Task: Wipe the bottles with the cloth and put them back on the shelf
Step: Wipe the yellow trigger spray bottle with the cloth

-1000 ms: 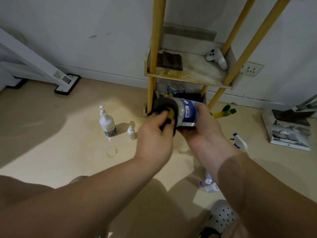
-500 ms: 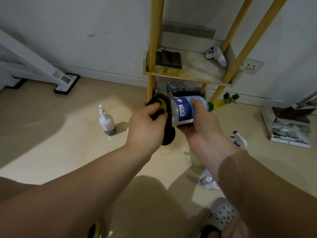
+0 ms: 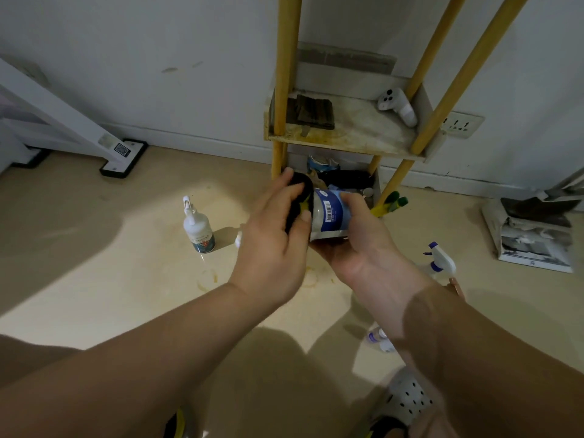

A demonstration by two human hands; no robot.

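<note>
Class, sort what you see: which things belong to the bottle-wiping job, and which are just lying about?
Job in hand:
dark cloth in the left hand
blue-labelled bottle in the right hand
pump bottle and spray bottle on the floor
shelf

Lying about:
white controller
wall socket
papers on the floor

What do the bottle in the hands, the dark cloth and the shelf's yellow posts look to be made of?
The bottle looks like smooth whitish plastic with a blue label bearing a barcode. The cloth seems soft fabric, black with a yellow patch, bunched under the left hand. The shelf posts are round and matt yellow, probably wood or bamboo; I cannot tell which.
</note>
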